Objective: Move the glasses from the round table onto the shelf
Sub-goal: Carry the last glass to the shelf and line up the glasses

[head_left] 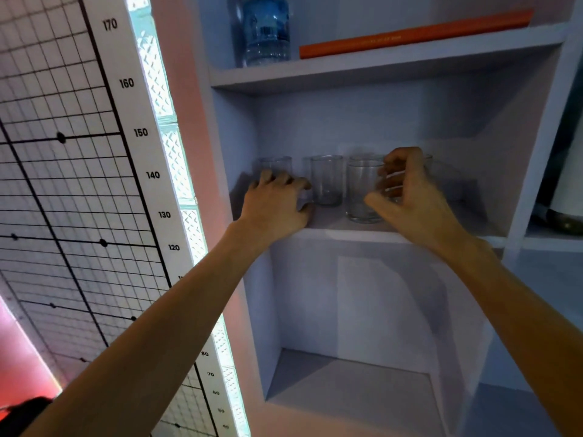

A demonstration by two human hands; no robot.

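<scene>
Several clear glasses stand on the middle shelf (347,230) of a pale cabinet: one in the middle (326,179), one nearer the front (361,192) and one behind it (362,157). My left hand (276,201) reaches onto the shelf's left end. Its fingers are curled round a glass (274,164) that it mostly hides. My right hand (410,193) grips another glass (389,189) just right of the front one, and its fingers show through the glass wall. The round table is out of view.
On the shelf above stand a blue water bottle (266,29) and a flat orange book (413,34). The compartment below (347,383) holds nothing visible. A measuring grid wall (79,184) and a lit glass-block strip (176,171) run along the left.
</scene>
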